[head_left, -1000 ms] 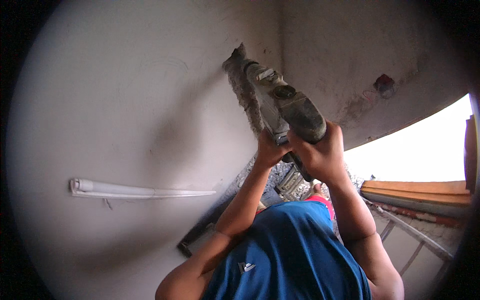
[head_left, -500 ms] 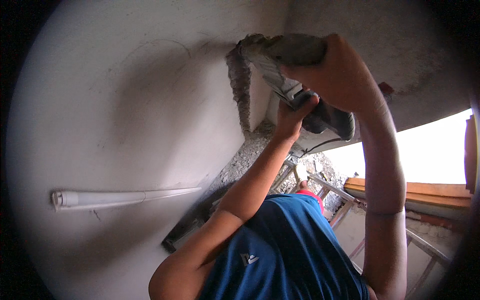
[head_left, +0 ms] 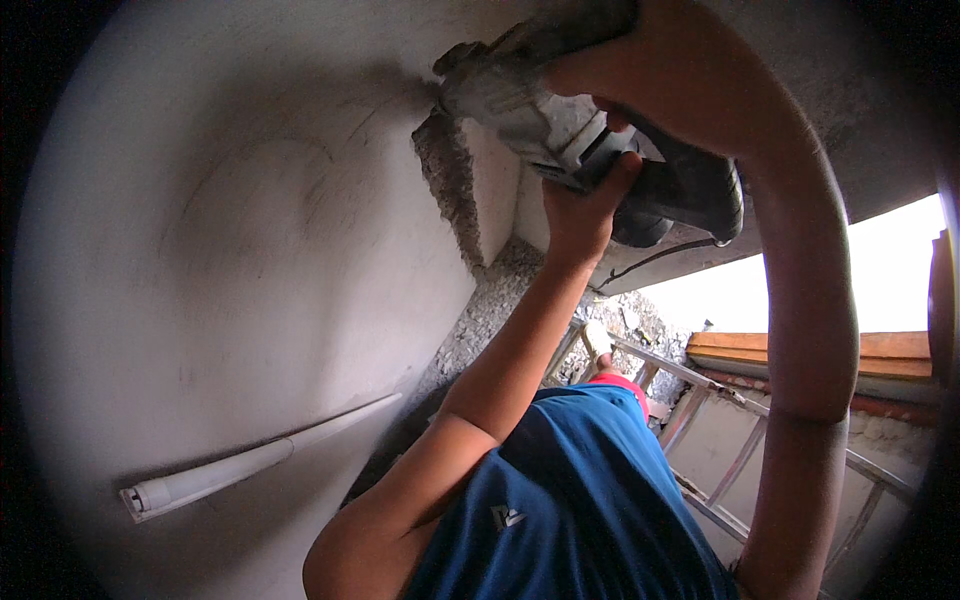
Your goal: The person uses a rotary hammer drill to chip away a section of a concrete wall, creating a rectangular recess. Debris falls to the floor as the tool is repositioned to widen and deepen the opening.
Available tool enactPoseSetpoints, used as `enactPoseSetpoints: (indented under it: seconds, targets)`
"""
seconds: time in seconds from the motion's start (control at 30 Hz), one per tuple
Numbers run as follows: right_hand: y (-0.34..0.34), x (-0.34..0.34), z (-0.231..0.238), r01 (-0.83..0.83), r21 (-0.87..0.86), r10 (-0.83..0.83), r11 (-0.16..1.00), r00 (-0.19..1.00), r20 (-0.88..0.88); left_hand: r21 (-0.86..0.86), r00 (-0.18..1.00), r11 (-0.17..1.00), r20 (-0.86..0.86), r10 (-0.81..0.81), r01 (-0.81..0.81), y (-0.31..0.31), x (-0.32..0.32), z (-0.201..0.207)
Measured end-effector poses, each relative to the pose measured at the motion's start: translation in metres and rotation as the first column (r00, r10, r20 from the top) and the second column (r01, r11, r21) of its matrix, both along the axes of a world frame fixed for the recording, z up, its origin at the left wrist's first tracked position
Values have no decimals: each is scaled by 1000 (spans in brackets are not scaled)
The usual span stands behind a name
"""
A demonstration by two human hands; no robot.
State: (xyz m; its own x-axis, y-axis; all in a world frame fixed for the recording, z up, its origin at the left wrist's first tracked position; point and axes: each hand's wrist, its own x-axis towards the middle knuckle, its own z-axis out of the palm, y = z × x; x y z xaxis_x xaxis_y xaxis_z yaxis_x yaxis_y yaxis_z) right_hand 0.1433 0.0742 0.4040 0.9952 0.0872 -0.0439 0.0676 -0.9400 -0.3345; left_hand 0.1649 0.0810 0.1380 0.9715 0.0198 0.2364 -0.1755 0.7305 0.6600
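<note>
A dusty grey power hammer drill [head_left: 520, 105] points up and to the left, its front end against the plastered wall [head_left: 250, 250] at the top of a chiselled vertical groove [head_left: 450, 190]. My left hand [head_left: 585, 205] grips the tool from below at its handle. My right hand [head_left: 680, 85] is wrapped over the top of the tool's body, the forearm running down the right side. The drill's bit is hidden behind the tool's nose. The black rear housing [head_left: 695, 195] sticks out between my hands.
A white tube [head_left: 250, 465] is fixed low on the wall at the left. Rubble [head_left: 490, 315] lies at the wall's foot. A metal ladder [head_left: 740, 440] stands below me, with my foot [head_left: 598, 345] on a rung. A wooden ledge [head_left: 880, 350] is at the right.
The drill and both hands have come up and closer to the camera, now filling the top of the view. The tool's nose has shifted to the upper end of the groove.
</note>
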Motion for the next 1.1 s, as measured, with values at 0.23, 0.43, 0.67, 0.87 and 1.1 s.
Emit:
enactPoseSetpoints:
  seconds: [0.23,0.43,0.67,0.87,1.1]
  targets:
    - [-1,28,3,5,-126,-22,992,991,-132,6,997,997,-21,81,-81,-8,11,-20]
    - [-22,38,-9,-141,-62,139,988,990,-37,6,998,998,-5,66,-66,-9,14,-18]
    - [-24,50,-13,-232,-103,232,967,973,-18,7,996,996,-10,84,-84,-9,14,-12]
    - [-25,62,-21,-328,-169,336,929,942,21,-25,999,1000,-42,10,-11,-7,14,-18]
    - [-27,74,-34,-444,-281,480,851,874,71,-79,999,997,-38,-14,11,-9,14,-21]
